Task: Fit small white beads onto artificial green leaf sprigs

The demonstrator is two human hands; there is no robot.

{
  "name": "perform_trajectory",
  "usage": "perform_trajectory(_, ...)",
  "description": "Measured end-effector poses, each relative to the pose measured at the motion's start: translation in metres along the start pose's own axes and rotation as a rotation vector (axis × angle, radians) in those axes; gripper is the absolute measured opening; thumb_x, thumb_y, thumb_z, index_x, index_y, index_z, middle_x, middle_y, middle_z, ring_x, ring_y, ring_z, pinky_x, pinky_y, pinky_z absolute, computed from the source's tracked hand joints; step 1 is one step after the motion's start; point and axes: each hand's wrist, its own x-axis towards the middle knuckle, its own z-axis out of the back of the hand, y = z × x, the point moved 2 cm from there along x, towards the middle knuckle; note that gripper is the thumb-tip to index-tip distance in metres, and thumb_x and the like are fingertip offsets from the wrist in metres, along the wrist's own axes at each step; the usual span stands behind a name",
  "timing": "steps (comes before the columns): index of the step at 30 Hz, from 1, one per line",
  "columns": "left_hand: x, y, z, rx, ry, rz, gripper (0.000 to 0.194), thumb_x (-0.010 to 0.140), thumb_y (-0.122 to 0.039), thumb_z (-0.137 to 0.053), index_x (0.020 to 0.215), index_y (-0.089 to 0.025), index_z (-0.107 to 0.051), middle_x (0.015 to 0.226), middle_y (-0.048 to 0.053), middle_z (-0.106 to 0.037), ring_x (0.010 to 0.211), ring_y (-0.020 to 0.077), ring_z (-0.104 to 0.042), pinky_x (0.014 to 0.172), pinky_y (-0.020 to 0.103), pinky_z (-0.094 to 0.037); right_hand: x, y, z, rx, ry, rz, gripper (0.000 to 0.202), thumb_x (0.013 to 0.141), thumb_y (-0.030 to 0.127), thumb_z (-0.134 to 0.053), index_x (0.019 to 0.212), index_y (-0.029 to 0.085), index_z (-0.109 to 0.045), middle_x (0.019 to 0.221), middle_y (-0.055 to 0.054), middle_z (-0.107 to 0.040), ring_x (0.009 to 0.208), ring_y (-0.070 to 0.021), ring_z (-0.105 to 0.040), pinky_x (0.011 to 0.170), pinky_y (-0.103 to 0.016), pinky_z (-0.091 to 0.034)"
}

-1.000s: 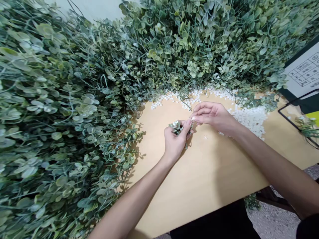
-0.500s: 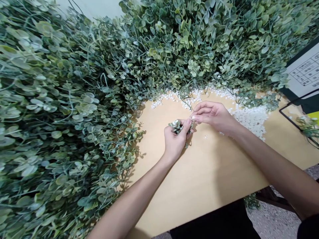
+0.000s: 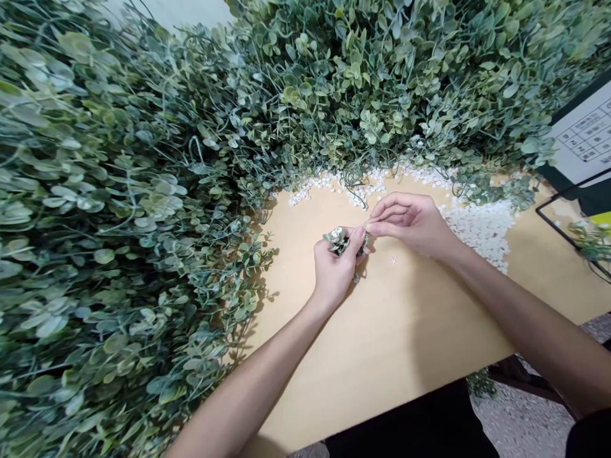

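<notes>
My left hand [image 3: 337, 264] is closed around a sprig of artificial greenery [image 3: 337, 239], whose leaves and a small white flower stick out above the fist. A bit of stem shows below the fingers. My right hand [image 3: 410, 222] meets it at the left thumb, its thumb and forefinger pinched together. Whatever sits between those right fingertips is too small and covered to make out. On the table just below my right hand lies a tiny white star-shaped piece [image 3: 394, 260].
Dense artificial foliage [image 3: 143, 210] banks up along the left and back of the wooden table [image 3: 353, 356]. Small white pieces [image 3: 482, 232] lie heaped to the right and scattered [image 3: 315, 186] at the back. A printed sheet [image 3: 585, 137] and a black wire frame [image 3: 556, 219] stand at right.
Both hands stay almost in place at the sprig. The white bit seen at my right fingertips earlier is now mostly hidden between the fingers.
</notes>
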Motion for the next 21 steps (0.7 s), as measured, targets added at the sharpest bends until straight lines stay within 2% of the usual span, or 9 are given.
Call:
perform_trajectory(14,-0.001,0.001,0.000,-0.044,-0.017,0.011,0.038,0.090,-0.046,-0.076,0.072,-0.015,-0.066,0.064,0.000,-0.062,0.053,0.0070,-0.049,0.050,0.021,-0.041,-0.006,-0.002,-0.009,-0.081,-0.075,0.045,0.038,0.070,0.048,-0.094,0.085,0.021,-0.072,0.081,-0.004,-0.080,0.075,-0.0208,-0.077,0.074,-0.033,-0.064)
perform_trajectory(21,-0.001,0.003,0.001,-0.071,-0.017,0.026,0.036,0.088,-0.046,-0.078,0.075,-0.016,-0.066,0.064,-0.001,-0.062,0.056,0.0080,-0.054,0.053,0.020,-0.044,-0.009,-0.005,-0.012,-0.086,-0.043,0.054,0.033,0.075,0.044,-0.092,0.088,0.021,-0.072,0.081,-0.003,-0.080,0.070,-0.0201,-0.076,0.067,-0.032,-0.061)
